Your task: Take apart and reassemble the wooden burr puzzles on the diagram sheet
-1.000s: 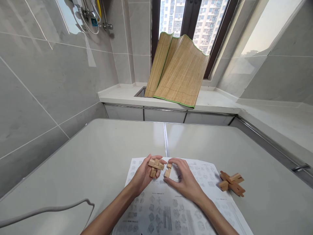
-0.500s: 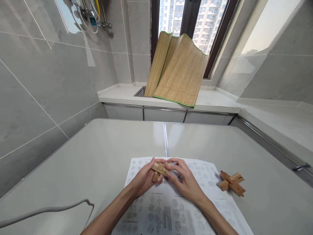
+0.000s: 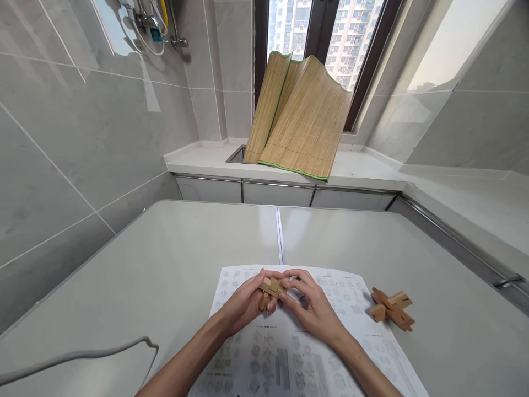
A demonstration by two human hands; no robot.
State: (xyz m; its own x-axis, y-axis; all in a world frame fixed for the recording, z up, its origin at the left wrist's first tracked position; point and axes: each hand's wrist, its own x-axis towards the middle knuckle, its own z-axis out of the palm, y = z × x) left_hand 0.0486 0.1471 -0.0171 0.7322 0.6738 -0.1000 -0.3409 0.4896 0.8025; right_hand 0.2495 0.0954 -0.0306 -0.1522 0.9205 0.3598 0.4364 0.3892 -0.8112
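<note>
Between my two hands is a light wooden interlocking puzzle [image 3: 270, 288], made of crossed notched blocks, held just above the paper sheet. My left hand [image 3: 245, 304] wraps it from the left, thumb along the top and fingers beneath. Thumb and fingers of my right hand [image 3: 311, 302] pinch its right end, and those fingertips hide part of it. Under both hands lies a large printed sheet [image 3: 264, 331] covered with small puzzle diagrams. A second, darker wooden puzzle [image 3: 392, 310], shaped like a cross, rests at the sheet's right edge.
The pale table [image 3: 185, 253] has a seam down its middle. A grey cable [image 3: 82, 354] lies at the front left. Beyond the table, a folded bamboo mat [image 3: 303, 121] leans on the white counter [image 3: 206, 157] by a sink, before a window.
The puzzle has turned and shifted slightly in my hands. My fingers have moved a little, both hands still on it. The darker puzzle stays where it was.
</note>
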